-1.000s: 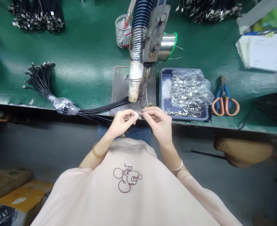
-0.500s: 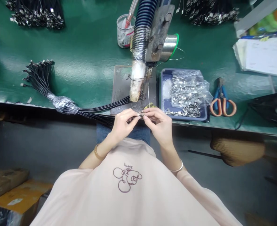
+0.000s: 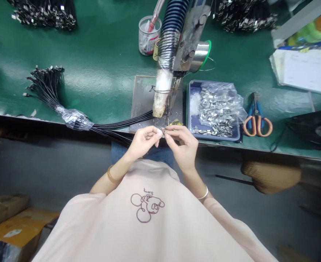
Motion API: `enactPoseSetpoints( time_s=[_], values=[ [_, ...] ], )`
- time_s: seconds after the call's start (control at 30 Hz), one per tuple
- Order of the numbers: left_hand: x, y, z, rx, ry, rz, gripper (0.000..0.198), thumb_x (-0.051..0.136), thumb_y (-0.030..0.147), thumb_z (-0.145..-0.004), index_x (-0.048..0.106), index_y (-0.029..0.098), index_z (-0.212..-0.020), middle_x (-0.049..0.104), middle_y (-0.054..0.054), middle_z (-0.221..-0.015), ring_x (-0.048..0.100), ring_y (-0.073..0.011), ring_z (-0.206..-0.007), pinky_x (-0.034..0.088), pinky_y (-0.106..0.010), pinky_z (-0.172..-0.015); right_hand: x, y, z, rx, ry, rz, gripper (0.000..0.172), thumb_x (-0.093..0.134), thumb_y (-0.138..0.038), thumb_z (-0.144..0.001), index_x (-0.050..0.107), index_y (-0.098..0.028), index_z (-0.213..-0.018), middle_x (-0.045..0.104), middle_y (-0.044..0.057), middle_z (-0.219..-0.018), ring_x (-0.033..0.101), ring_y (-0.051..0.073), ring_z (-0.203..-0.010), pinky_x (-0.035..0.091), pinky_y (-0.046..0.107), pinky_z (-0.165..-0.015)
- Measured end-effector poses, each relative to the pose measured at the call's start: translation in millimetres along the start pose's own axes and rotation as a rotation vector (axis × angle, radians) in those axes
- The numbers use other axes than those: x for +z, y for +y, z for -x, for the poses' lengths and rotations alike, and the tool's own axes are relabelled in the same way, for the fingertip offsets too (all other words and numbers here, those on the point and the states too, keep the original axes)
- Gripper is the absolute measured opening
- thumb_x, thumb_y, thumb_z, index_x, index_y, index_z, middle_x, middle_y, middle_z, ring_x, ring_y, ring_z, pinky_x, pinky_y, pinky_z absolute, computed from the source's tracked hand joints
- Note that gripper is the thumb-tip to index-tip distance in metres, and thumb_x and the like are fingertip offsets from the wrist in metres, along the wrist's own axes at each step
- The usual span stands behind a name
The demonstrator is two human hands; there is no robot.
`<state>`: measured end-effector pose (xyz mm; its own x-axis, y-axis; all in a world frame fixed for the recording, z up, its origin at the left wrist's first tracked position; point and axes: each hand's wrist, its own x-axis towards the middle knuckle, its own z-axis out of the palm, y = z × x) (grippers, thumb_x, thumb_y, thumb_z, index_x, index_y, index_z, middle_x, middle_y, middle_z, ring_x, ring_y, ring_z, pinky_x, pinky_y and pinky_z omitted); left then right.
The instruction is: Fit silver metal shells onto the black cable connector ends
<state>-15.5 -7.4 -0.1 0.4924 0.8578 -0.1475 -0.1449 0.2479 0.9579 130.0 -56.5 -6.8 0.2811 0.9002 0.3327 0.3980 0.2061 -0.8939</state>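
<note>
My left hand (image 3: 144, 142) and my right hand (image 3: 183, 145) meet at the near edge of the green bench (image 3: 100, 69), fingertips pinched together on a small metal connector (image 3: 163, 132) at the end of a black cable. The piece sits just below the tip of the soldering fixture (image 3: 164, 98), which stands on a grey metal plate (image 3: 141, 98). A bundle of black cables (image 3: 75, 120), wrapped in clear plastic, runs from the left toward my hands. What my fingers grip is mostly hidden by them.
A blue tray (image 3: 189, 120) with a plastic bag of metal shells stands right of the plate. Scissors (image 3: 257, 122) lie further right. A solder spool (image 3: 201, 54), a clear cup (image 3: 148, 34), papers (image 3: 302, 67) and piles of finished cables (image 3: 44, 16) are at the back. Cardboard boxes (image 3: 15, 227) sit on the floor.
Both hands have stayed pinched together on the small piece, shifting slightly up toward the soldering tip. The view has drifted a little to the left.
</note>
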Motion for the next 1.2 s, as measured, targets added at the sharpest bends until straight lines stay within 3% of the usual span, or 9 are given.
enactPoseSetpoints(
  time_s=[0.13,0.27,0.33,0.53,0.83,1.07,1.2],
  values=[
    [-0.5,-1.4,-4.7,-0.029,0.062,0.084,0.044,0.085,0.052,-0.067,0.068,0.013,-0.077,0.058,0.003,-0.056,0.046,-0.0048,-0.049,0.037,-0.019,-0.049,-4.2,1.8,-0.4,-0.055,0.095,-0.006,0.011,0.060,-0.024,-0.095,0.070,-0.023,-0.091,0.075,0.005,-0.100,0.074,0.019,-0.093,0.062,0.034,-0.078],
    [1.3,-1.0,-8.0,-0.022,0.123,0.085,0.041,0.088,0.047,-0.061,0.069,0.013,-0.071,0.058,0.003,-0.057,0.045,-0.0049,-0.052,0.034,-0.019,-0.050,-6.9,1.1,2.8,-0.291,0.104,0.154,0.008,0.063,-0.019,-0.092,0.067,-0.025,-0.090,0.077,0.004,-0.094,0.075,0.020,-0.088,0.062,0.036,-0.077],
    [1.7,-0.2,-9.5,-0.030,0.128,0.068,0.039,0.089,0.045,-0.061,0.068,0.013,-0.069,0.053,0.005,-0.053,0.041,-0.0044,-0.051,0.031,-0.019,-0.049,-5.5,1.5,2.9,-0.341,0.104,0.175,0.009,0.066,-0.016,-0.089,0.067,-0.025,-0.089,0.077,0.003,-0.089,0.075,0.019,-0.083,0.062,0.035,-0.074],
    [0.9,0.9,-12.3,-0.023,0.104,0.054,0.035,0.085,0.045,-0.064,0.069,0.014,-0.069,0.052,0.005,-0.053,0.038,-0.0050,-0.050,0.030,-0.021,-0.050,-2.1,5.6,-2.6,-0.154,0.117,0.091,0.006,0.065,-0.021,-0.091,0.066,-0.023,-0.086,0.076,0.003,-0.087,0.075,0.018,-0.081,0.062,0.030,-0.068],
    [2.0,-2.1,-18.5,0.012,0.152,0.043,0.033,0.084,0.043,-0.066,0.072,0.013,-0.068,0.057,0.003,-0.055,0.045,-0.0068,-0.053,0.039,-0.022,-0.055,-4.9,12.2,-8.8,-0.389,0.063,0.245,0.013,0.065,-0.012,-0.088,0.065,-0.025,-0.083,0.079,0.002,-0.090,0.075,0.019,-0.081,0.061,0.035,-0.074],
    [3.8,-0.9,-21.4,0.016,0.183,0.017,0.025,0.082,0.035,-0.066,0.072,0.013,-0.068,0.059,0.002,-0.058,0.046,-0.0075,-0.054,0.038,-0.022,-0.055,-4.4,16.5,-11.1,-0.382,0.029,0.262,0.014,0.062,-0.013,-0.088,0.062,-0.025,-0.082,0.079,0.004,-0.094,0.076,0.020,-0.084,0.061,0.036,-0.076],
    [5.2,-0.5,-23.3,0.020,0.214,-0.005,0.022,0.080,0.032,-0.066,0.071,0.013,-0.066,0.054,0.004,-0.055,0.041,-0.0064,-0.052,0.033,-0.022,-0.053,-3.5,16.1,-12.6,-0.393,0.041,0.303,0.015,0.060,-0.013,-0.089,0.060,-0.025,-0.080,0.079,0.004,-0.093,0.076,0.020,-0.082,0.062,0.036,-0.073]
  ],
)
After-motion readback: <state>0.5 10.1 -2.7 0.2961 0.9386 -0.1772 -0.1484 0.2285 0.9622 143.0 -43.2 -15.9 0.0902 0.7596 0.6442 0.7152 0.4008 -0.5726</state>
